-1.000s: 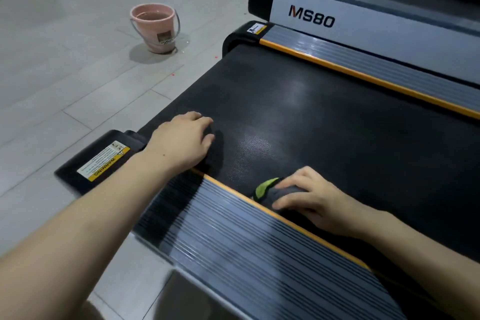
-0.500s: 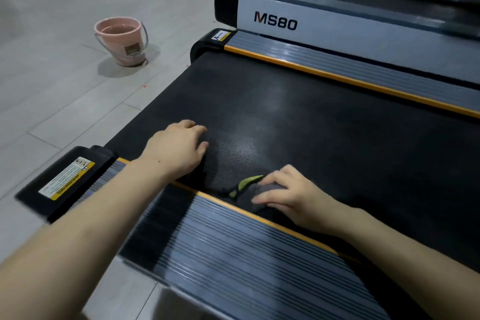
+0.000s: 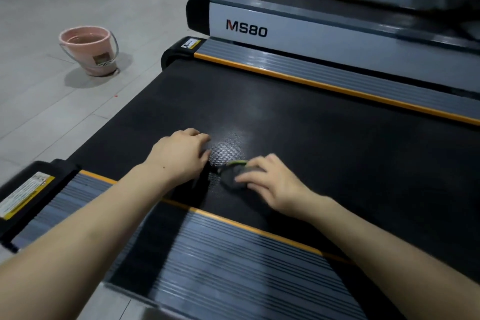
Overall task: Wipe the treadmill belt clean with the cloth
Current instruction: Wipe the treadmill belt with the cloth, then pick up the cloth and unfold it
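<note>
a right hand (image 3: 272, 182) presses a soft, light, likely floppy cloth (image 3: 235, 175) flat-fingered onto the treadmill belt (image 3: 311, 143), best held under the palm, the left hand (image 3: 181, 156) resting fingers loosely curled on the belt, empty.

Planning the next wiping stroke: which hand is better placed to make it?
Right. The right hand already presses the dark cloth flat on the treadmill belt; the left hand rests on the bare belt beside it, holding nothing.
</note>
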Tool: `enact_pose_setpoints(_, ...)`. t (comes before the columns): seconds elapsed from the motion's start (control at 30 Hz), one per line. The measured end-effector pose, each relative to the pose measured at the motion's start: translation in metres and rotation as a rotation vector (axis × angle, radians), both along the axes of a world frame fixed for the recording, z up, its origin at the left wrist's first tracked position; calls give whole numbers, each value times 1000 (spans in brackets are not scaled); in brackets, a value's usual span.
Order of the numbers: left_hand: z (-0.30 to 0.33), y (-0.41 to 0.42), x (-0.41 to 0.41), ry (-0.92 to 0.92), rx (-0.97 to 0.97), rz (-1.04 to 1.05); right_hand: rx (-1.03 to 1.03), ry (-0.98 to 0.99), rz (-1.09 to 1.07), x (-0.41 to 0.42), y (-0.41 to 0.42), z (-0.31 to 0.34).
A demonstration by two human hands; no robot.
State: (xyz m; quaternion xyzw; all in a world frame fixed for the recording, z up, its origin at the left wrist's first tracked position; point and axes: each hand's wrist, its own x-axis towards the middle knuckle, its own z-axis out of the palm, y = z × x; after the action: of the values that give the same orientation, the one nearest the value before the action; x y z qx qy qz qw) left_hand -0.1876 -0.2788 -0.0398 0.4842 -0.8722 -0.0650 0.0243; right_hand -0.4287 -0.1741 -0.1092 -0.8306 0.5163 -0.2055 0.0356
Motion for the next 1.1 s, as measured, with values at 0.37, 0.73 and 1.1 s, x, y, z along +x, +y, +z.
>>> enact_pose_setpoints(0.37, -2, 1, -22, -7, 22, -22, 74, 12, -583, -72, -91, 2)
enact_pose_setpoints(0.73, 4, 4, -28, 267, 178, 31, 195, -377, -150, -20, 24, 38)
enact_pose_setpoints(1.1, 54, 51, -61, 993, 1024, -18, -28, -454, -102, -16, 50, 101)
